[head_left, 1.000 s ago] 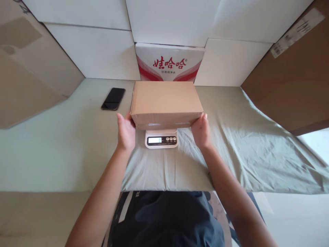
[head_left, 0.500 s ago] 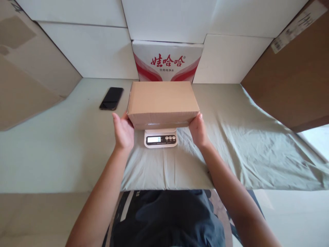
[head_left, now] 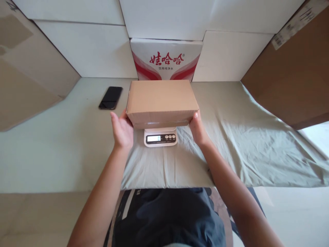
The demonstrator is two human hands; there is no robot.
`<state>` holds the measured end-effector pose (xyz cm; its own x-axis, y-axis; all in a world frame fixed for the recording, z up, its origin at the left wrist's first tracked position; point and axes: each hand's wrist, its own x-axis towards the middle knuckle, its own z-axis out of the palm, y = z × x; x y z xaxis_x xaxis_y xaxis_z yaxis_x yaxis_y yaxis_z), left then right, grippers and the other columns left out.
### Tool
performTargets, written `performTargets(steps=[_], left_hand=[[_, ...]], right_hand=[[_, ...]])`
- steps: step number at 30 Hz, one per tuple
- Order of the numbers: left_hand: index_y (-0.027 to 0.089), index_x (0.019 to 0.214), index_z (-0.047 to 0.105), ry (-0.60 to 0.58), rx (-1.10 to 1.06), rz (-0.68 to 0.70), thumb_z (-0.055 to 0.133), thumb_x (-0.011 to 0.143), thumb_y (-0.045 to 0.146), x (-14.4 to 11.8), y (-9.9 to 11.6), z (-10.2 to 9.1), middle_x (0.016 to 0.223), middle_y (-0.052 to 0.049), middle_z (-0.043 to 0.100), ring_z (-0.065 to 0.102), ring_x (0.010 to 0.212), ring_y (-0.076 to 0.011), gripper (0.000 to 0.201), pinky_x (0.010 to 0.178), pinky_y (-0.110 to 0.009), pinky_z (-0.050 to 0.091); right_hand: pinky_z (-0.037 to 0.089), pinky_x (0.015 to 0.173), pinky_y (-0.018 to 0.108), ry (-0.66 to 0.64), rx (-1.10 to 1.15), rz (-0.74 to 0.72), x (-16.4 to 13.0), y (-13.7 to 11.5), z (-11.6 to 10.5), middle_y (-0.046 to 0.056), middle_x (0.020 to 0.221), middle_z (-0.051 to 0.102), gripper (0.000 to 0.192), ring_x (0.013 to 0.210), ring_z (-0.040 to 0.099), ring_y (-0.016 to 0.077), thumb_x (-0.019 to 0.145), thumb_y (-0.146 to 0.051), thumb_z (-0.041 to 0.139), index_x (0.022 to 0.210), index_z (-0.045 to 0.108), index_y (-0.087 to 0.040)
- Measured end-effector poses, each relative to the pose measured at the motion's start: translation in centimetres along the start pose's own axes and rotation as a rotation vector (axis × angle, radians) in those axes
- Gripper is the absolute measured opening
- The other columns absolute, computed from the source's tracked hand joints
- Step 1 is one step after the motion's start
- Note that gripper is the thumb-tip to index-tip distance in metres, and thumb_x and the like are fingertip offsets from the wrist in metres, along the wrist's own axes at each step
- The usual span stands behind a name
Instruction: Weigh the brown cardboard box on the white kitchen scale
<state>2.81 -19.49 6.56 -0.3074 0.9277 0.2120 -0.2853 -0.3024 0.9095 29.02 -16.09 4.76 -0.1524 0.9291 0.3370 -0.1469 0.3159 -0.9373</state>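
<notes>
A closed brown cardboard box (head_left: 162,96) is held between my two hands, over a white digital kitchen scale (head_left: 147,143). My left hand (head_left: 122,132) supports the box's near left corner, its thumb sticking up and its other fingers partly hidden beneath. On the near right corner, my right hand (head_left: 197,127) grips with the thumb against the front face. Only the scale's front panel shows, with a lit display that appears to read 0 and a few round buttons. The box hides the weighing plate, so I cannot tell whether the two touch.
A black smartphone (head_left: 111,97) lies left of the box on the pale green cloth (head_left: 64,144). Behind stands a white and red carton (head_left: 167,60) among white panels (head_left: 87,51). Large cardboard boxes stand at the left (head_left: 33,75) and right (head_left: 290,79).
Both hands keep their hold on the box, which has barely moved relative to the scale. The whole view has shifted very slightly.
</notes>
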Motion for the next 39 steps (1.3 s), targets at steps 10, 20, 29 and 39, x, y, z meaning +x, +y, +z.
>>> performTargets(steps=[10,20,29,39], left_hand=[[0.027,0.127,0.089,0.041,-0.038,0.03,0.042,0.104,0.096,0.6,-1.1,-0.4,0.142,-0.015,0.084,0.06,0.163,-0.0426,0.087,0.136,-0.06,0.053],[0.024,0.132,0.083,0.128,-0.035,-0.001,0.039,0.09,0.111,1.3,-1.4,-1.2,0.154,-0.017,0.078,0.057,0.164,-0.0473,0.107,0.139,-0.065,0.045],[0.017,0.152,0.07,0.173,-0.011,0.025,0.032,0.083,0.118,1.8,-1.3,-2.1,0.181,-0.022,0.055,0.04,0.176,-0.0473,0.128,0.148,-0.062,0.026],[0.02,0.156,0.069,0.166,0.038,0.037,0.034,0.081,0.118,1.7,-1.7,-2.0,0.184,-0.021,0.05,0.039,0.177,-0.0457,0.129,0.148,-0.059,0.03]], right_hand=[[0.015,0.158,0.054,-0.024,-0.044,-0.003,0.2,1.1,-0.7,-0.009,0.193,0.04,0.085,0.189,0.019,0.0277,0.104,-0.088,0.054,0.177,0.042,-0.047],[0.009,0.157,0.065,0.056,-0.025,-0.046,0.2,1.9,-1.5,-0.013,0.199,0.024,0.086,0.19,0.011,0.0301,0.103,-0.089,0.051,0.179,0.031,-0.055],[0.009,0.156,0.071,0.133,0.007,-0.035,0.6,1.3,-1.6,-0.012,0.2,0.019,0.092,0.19,0.01,0.0346,0.096,-0.093,0.054,0.177,0.036,-0.054],[0.01,0.155,0.07,0.139,0.023,-0.045,0.5,1.5,-1.3,-0.011,0.199,0.023,0.089,0.19,0.012,0.0339,0.097,-0.089,0.054,0.176,0.036,-0.053]])
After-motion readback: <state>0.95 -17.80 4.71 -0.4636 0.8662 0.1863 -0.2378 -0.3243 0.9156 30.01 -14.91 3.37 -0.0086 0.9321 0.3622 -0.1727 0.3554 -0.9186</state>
